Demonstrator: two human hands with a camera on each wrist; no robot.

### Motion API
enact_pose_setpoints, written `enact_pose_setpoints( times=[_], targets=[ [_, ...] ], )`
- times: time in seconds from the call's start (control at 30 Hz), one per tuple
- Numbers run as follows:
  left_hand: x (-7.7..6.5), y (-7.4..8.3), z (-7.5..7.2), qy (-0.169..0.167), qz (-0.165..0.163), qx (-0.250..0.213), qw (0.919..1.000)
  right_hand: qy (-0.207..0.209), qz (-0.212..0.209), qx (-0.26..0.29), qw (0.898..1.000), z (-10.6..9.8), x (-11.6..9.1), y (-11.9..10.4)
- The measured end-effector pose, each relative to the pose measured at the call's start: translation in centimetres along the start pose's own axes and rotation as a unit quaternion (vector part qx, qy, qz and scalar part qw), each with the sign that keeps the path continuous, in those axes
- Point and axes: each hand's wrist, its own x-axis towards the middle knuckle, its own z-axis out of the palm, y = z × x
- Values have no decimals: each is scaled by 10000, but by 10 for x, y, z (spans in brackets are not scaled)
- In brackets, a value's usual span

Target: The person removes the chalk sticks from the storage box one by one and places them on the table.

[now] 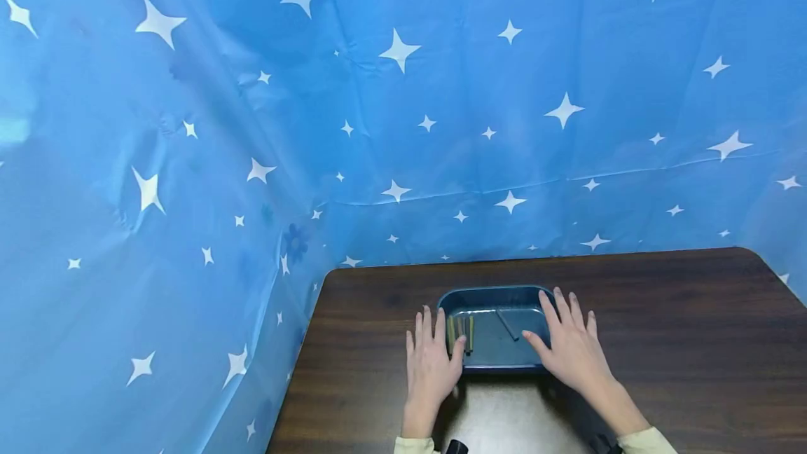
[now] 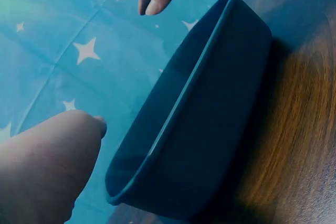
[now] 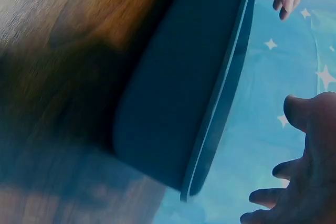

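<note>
Fingers (image 1: pixel 562 305) on the right hand (image 1: pixel 576 354) are straight and fanned wide, with the thumb well away from the others and pointing in over the tray; the hand holds nothing. On the left hand (image 1: pixel 431 373) the fingers are straight too, set closer together and reaching toward the worktop's far edge, with the thumb out to the side and nothing in its hold. Between the hands sits a dark blue tray (image 1: pixel 498 358) with rounded corners, flat on the brown worktop (image 1: pixel 681 328), near its far edge and a little nearer the far-left corner than the far-right one. The left hand is at the tray's left side and the right hand at its right side. Both wrist views show a gap between the nearby hand and the rim, though whether every fingertip is clear of it cannot be told. Inside the tray, several thin sticks (image 1: pixel 471 333), some yellowish and some darker, lie side by side along the left wall; their number is hard to make out. One dark grey stick (image 1: pixel 507 325) lies slanted and apart, right of the tray's middle. Blue cloth (image 1: pixel 441 90) with white stars hangs beyond the worktop's far and left edges.
</note>
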Motion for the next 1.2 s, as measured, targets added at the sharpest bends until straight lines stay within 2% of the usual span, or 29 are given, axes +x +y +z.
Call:
enact_pose_setpoints(
  times=[0.13, 0.3, 0.57, 0.7, 0.8, 1.03, 1.17, 1.2],
  targets=[
    [3, -5, 2, 2, -142, -435, 9990, 17, -152, 66, 9999, 5, 6, -5],
    [15, -7, -1, -5, -278, -991, 9947, 42, -288, 187, 9994, 8, 20, -10],
    [26, -9, -1, 49, -677, -2031, 9768, -212, -311, 299, 9988, 19, 34, -18],
    [27, -15, 3, 38, -858, -2162, 9726, -415, -184, 385, 9982, 30, 40, -24],
    [27, -18, 6, 95, -877, -2220, 9710, -638, -42, 408, 9971, 39, 47, -30],
    [21, -27, 13, 492, -903, -2367, 9661, -1175, -6, 422, 9922, 66, 56, -44],
    [13, -31, 16, 519, -1208, -2681, 9544, -1228, -90, 617, 9905, 78, 55, -52],
    [11, -32, 16, 483, -1350, -2863, 9474, -1235, -102, 655, 9901, 80, 55, -54]
  ],
)
